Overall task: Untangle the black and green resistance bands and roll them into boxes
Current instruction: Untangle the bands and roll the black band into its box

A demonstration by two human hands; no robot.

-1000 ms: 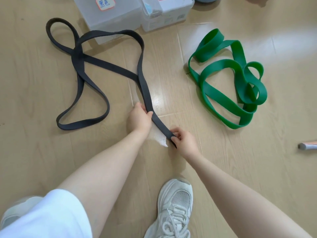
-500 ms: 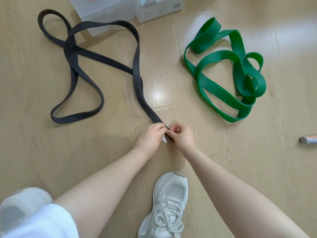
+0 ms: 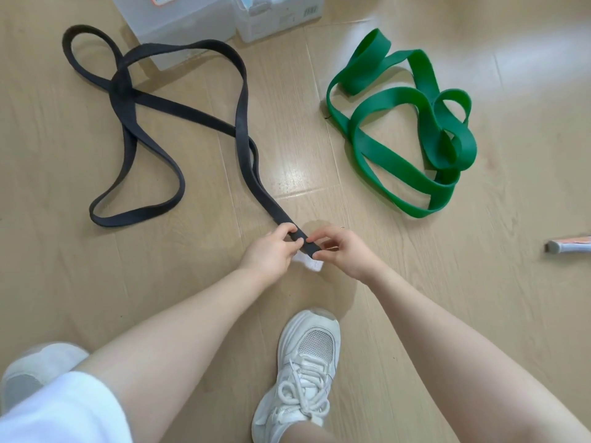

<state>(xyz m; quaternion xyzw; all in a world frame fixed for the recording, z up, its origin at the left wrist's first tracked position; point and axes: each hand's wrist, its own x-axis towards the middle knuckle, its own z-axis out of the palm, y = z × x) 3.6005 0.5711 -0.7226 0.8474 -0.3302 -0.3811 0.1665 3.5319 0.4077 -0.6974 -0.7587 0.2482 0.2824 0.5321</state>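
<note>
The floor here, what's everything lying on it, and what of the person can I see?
black band: one, black, floor left, looped, near end held in both hands
green band: one, green, floor right, coiled loosely
boxes: two, clear plastic, top edge, side by side
tube-like object: one, pale, right edge, cut off
white scrap: one, floor under the hands
shoes: two, white, bottom
left hand: pinches band
right hand: pinches band end
</note>
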